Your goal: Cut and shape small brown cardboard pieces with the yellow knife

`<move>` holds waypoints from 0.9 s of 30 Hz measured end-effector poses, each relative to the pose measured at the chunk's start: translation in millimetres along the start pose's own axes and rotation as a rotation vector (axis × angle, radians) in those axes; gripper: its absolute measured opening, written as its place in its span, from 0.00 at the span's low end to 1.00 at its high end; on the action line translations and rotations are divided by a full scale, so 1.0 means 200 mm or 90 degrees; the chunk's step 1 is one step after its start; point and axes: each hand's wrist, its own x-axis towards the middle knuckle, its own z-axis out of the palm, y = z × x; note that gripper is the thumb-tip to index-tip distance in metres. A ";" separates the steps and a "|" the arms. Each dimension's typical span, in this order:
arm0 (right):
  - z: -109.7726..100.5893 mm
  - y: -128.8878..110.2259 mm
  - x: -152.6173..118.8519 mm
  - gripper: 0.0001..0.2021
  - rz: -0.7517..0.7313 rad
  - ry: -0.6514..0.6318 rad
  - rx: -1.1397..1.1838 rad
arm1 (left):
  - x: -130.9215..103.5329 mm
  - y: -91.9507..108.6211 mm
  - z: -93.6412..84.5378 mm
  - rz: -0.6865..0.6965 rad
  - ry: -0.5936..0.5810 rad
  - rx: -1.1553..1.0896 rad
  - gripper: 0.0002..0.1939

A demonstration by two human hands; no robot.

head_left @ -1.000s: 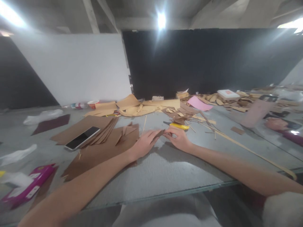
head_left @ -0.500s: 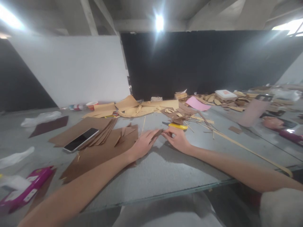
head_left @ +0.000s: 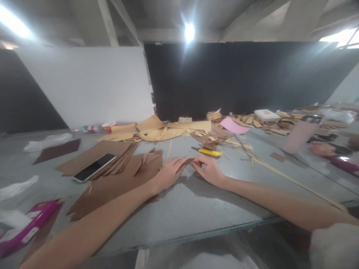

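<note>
My left hand point(head_left: 170, 174) is closed on a small brown piece point(head_left: 189, 160), its fingers together and pointing right over the grey table. Across from it, my right hand point(head_left: 208, 169) pinches the right end of the same piece between thumb and fingers. Most of that piece is hidden under the fingers. A yellow-handled cutter point(head_left: 209, 152) lies just beyond my right hand. Brown sheets point(head_left: 123, 186) with folded scraps on them spread beside my left forearm, and a phone point(head_left: 94, 167) rests on a stack of brown sheets farther left.
Tan and brown scraps point(head_left: 176, 130) line the far side. A long thin strip point(head_left: 297, 182) crosses the right side near a pink bottle point(head_left: 300, 137). A magenta object point(head_left: 39, 220) lies at the near left. The table edge point(head_left: 196, 236) runs close in front.
The view has tilted slightly, so the scene sits a little lower. Both hands stay close together at the small brown piece, with my left fingers now flatter over it.
</note>
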 end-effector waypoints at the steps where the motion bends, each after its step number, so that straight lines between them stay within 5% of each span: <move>1: 0.00 0.00 0.00 0.15 -0.002 -0.005 0.005 | 0.00 0.00 0.00 0.002 0.001 0.001 0.20; 20: 0.00 0.05 0.01 0.17 -0.054 -0.074 -0.041 | -0.02 0.01 -0.02 -0.027 -0.051 -0.009 0.19; 27: -0.02 0.07 0.02 0.14 -0.063 -0.063 -0.046 | -0.02 -0.04 0.00 -0.012 0.069 0.023 0.20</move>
